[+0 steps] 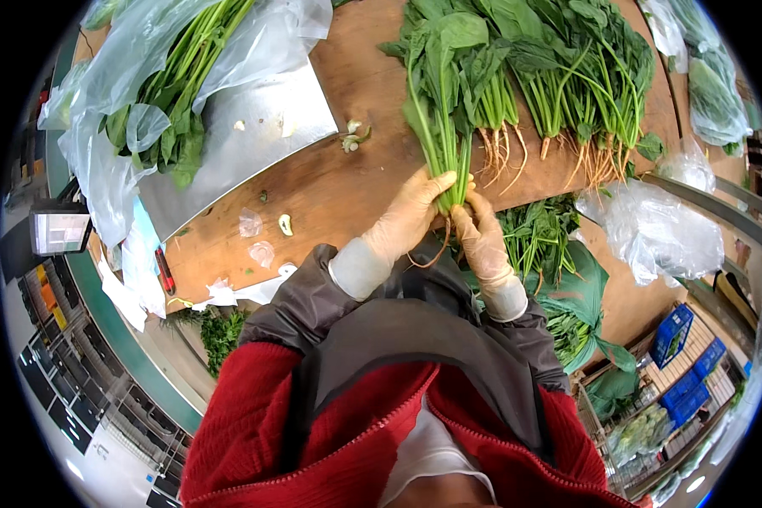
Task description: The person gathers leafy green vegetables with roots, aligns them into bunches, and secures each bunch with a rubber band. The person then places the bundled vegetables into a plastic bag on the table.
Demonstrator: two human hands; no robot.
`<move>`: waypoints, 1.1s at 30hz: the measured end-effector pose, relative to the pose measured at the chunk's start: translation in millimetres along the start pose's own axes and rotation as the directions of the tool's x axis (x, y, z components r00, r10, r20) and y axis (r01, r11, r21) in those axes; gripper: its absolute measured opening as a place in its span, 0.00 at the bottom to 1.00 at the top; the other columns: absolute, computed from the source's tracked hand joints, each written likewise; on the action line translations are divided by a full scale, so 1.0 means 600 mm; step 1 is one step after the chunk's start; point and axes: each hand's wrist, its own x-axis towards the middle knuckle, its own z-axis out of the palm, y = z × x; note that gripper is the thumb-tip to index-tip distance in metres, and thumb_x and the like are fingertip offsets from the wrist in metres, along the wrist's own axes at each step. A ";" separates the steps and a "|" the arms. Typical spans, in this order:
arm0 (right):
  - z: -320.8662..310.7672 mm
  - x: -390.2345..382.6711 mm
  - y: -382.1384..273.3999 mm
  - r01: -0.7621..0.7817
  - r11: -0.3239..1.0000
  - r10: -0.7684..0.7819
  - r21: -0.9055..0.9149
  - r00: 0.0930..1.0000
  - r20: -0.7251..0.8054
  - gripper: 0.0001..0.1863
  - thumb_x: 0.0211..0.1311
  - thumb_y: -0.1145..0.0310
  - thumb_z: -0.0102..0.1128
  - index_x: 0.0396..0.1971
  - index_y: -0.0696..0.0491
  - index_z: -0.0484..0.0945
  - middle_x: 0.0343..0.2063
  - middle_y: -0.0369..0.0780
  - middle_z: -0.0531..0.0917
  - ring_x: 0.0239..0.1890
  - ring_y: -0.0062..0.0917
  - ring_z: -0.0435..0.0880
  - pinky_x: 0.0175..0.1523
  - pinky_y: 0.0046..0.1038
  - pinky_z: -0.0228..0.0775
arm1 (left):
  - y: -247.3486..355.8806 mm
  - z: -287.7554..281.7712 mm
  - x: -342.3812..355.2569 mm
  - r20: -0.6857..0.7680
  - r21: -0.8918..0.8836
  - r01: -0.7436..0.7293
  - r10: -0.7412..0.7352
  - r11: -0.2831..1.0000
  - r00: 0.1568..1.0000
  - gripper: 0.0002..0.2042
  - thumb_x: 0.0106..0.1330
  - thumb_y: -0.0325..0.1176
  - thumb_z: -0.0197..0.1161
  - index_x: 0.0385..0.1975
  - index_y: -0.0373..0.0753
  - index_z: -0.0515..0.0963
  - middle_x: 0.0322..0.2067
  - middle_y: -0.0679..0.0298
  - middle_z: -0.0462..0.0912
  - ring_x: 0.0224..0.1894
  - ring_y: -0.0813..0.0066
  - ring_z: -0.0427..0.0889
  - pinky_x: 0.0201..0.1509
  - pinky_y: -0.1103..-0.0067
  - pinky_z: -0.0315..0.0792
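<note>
A bunch of spinach (440,127) stands upright over the table's near edge, leaves pointing away from me and thin roots hanging below. My left hand (408,212), in a pale glove, is closed around its stems. Just to the right, my gloved right hand (481,237) pinches the stem bases near the roots. Beyond and to the right, more spinach bunches (580,93) lie side by side on the wooden table (356,190), roots toward me. Below them, further spinach (538,241) sits at a green plastic bag (580,284).
A metal plate (267,127) at the far left bears greens (190,76) in clear plastic bags. Plant scraps (285,224) and a red-and-black tool (163,271) lie nearer. Crumpled clear plastic (665,233) is at right, blue crates (673,334) lower right. A small screen (59,230) stands left.
</note>
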 end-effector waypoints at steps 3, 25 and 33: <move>-0.003 0.018 0.007 -0.052 0.979 0.082 0.196 0.986 -0.148 0.15 0.59 0.71 0.55 0.45 0.60 0.70 0.40 0.37 0.71 0.36 0.16 0.74 0.42 0.18 0.69 | -0.010 -0.005 0.007 0.008 0.029 -0.041 0.041 0.999 0.999 0.19 0.62 0.35 0.56 0.51 0.37 0.63 0.46 0.59 0.73 0.47 0.71 0.73 0.53 0.73 0.68; -0.032 -0.028 -0.034 0.039 0.850 0.103 0.525 0.965 -0.239 0.07 0.57 0.73 0.55 0.35 0.58 0.70 0.34 0.44 0.79 0.26 0.18 0.77 0.29 0.15 0.66 | 0.015 0.016 -0.013 -0.066 0.232 -0.272 0.294 0.934 0.953 0.19 0.57 0.22 0.57 0.49 0.36 0.63 0.39 0.60 0.75 0.41 0.69 0.78 0.47 0.74 0.73; 0.002 0.010 -0.068 -0.130 0.984 0.133 0.119 0.991 -0.019 0.13 0.51 0.80 0.56 0.38 0.58 0.69 0.27 0.35 0.77 0.24 0.13 0.73 0.29 0.13 0.66 | 0.018 -0.004 -0.012 0.016 0.009 -0.157 0.157 0.988 0.988 0.26 0.56 0.18 0.53 0.57 0.36 0.58 0.52 0.57 0.69 0.55 0.65 0.68 0.60 0.70 0.63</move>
